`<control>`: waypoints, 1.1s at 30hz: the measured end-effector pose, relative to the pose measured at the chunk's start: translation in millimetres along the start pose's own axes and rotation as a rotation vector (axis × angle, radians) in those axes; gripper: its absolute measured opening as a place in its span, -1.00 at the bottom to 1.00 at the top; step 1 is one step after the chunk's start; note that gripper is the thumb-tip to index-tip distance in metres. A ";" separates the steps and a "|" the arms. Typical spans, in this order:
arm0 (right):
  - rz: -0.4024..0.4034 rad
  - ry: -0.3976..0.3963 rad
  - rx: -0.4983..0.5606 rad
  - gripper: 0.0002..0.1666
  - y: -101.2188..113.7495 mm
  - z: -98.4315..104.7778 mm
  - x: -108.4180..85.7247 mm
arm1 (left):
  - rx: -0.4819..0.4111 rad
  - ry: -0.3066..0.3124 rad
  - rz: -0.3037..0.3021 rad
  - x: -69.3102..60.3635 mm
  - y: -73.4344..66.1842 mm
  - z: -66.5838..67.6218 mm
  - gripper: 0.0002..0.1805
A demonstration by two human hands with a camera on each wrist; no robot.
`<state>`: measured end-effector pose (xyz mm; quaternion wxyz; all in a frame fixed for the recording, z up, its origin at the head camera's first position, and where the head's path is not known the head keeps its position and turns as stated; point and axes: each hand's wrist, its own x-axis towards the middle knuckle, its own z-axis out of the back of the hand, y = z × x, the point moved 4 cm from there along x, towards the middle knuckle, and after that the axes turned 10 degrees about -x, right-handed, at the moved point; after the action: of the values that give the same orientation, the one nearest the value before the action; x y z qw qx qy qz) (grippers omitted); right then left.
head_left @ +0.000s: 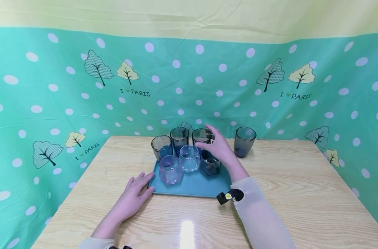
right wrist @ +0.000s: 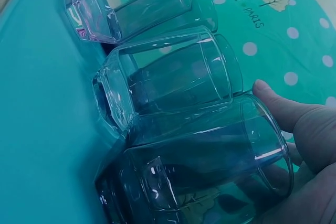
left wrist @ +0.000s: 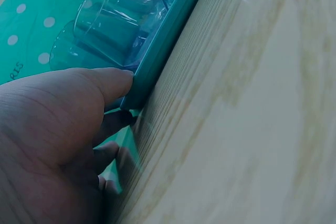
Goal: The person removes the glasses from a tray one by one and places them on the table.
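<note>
Several glasses stand upright on a blue tray (head_left: 189, 189). In the back row are three grey glasses; my right hand (head_left: 221, 147) has its thumb and fingers round the rim of the right one (head_left: 199, 134). In front stand a pinkish glass (head_left: 171, 170), a clear glass (head_left: 190, 159) and a dark glass (head_left: 210, 166). The right wrist view shows my right thumb (right wrist: 278, 103) beside the dark glass's rim (right wrist: 210, 166). My left hand (head_left: 134, 197) touches the tray's front left corner, thumb on the rim in the left wrist view (left wrist: 160, 51).
Right of the tray, a tall grey glass (head_left: 245, 142) stands alone on the wooden table (head_left: 301, 186). A green dotted cloth (head_left: 189, 79) hangs behind the table's back edge and along its sides.
</note>
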<state>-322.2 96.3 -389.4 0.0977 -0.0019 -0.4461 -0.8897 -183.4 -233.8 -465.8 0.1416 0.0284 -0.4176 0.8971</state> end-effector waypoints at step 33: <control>-0.023 0.001 0.014 0.14 -6.7 -1.5 2.6 | 0.009 -0.005 -0.007 0.3 -0.2 -0.4 -0.40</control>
<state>-325.8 98.5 -395.4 0.0877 0.0046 -0.4521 -0.8876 -183.7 -233.3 -465.7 0.1434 0.0327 -0.4138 0.8984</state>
